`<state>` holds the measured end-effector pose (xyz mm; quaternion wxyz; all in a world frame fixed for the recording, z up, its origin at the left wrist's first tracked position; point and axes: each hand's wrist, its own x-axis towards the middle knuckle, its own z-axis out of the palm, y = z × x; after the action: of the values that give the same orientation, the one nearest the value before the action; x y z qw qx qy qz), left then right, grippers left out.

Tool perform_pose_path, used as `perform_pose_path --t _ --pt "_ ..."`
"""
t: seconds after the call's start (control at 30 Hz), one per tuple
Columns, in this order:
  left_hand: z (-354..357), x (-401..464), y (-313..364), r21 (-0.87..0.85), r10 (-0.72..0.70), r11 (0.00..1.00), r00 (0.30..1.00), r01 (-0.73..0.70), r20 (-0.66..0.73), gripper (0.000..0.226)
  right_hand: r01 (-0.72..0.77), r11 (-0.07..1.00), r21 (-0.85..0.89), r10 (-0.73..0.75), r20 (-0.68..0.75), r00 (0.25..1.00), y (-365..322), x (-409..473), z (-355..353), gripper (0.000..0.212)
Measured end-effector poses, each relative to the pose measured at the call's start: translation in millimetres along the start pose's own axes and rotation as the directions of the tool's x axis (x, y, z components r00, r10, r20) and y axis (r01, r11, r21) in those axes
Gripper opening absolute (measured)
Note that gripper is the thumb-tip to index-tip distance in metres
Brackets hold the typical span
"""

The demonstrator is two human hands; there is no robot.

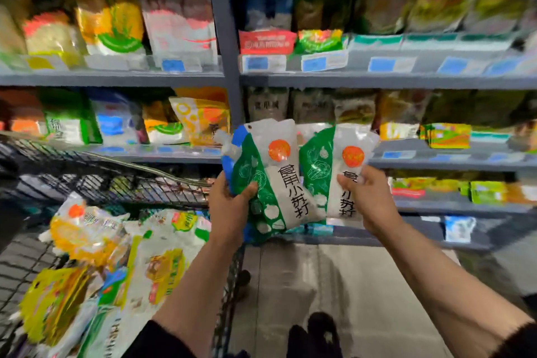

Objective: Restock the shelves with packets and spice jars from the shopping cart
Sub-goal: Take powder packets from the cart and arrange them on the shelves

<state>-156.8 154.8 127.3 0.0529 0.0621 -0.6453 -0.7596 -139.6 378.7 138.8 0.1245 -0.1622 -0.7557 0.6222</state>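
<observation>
**Head view — two matching packets in hand, facing the shelves**

Shopping cart point(122, 180): far left, wire basket, holding a loose heap of yellow, green and white packets point(162, 264); no spice jars can be made out among them.

Left hand point(229, 206): above the cart's right edge, fingers and thumb curled round the lower part of a green-and-white packet point(273, 180) with an orange disc; a blue-edged pack seems to sit behind it in the same grip, though blur leaves this unsure.

Right hand point(369, 197): just beside, thumb pinching the lower half of a second, identical packet point(337, 166). The two packets stand upright, edges touching or overlapping.

Shelves point(406, 81): grey, several tiers, packed with blurred pouches behind price tags; the packets are held in front of the middle tier, right of the upright post.

Step, as judged: carry stage, stock lifted from the cart and not yet placed. The next move calls for finding the row of the same product, then setting each packet upright, face forward.
</observation>
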Motion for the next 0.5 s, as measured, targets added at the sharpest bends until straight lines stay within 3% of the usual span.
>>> perform_pose_path --t 0.07,0.17,0.3,0.43,0.5 --pt "17 6 -24 0.046 -0.046 0.998 0.998 0.048 -0.042 0.037 -0.032 0.998 -0.054 0.032 0.004 0.999 17 21 -8 0.042" --pt "42 12 -63 0.121 -0.122 0.983 0.985 0.136 -0.119 0.037 -0.069 0.978 -0.197 0.084 0.072 0.994 52 56 -15 0.021" --pt "63 10 -109 0.157 -0.242 0.944 0.931 0.291 -0.272 0.029 -0.098 0.936 -0.338 0.161 0.164 0.973 94 97 -19 0.046" --pt "61 8 -168 0.188 -0.292 0.911 0.897 0.366 -0.333 0.039 -0.152 0.901 -0.406 0.273 0.259 0.926 130 115 -12 0.015" --pt "59 8 -188 0.17 -0.322 0.901 0.877 0.4 -0.357 0.04 -0.124 0.889 -0.442 0.261 0.266 0.928 149 124 -4 0.029"
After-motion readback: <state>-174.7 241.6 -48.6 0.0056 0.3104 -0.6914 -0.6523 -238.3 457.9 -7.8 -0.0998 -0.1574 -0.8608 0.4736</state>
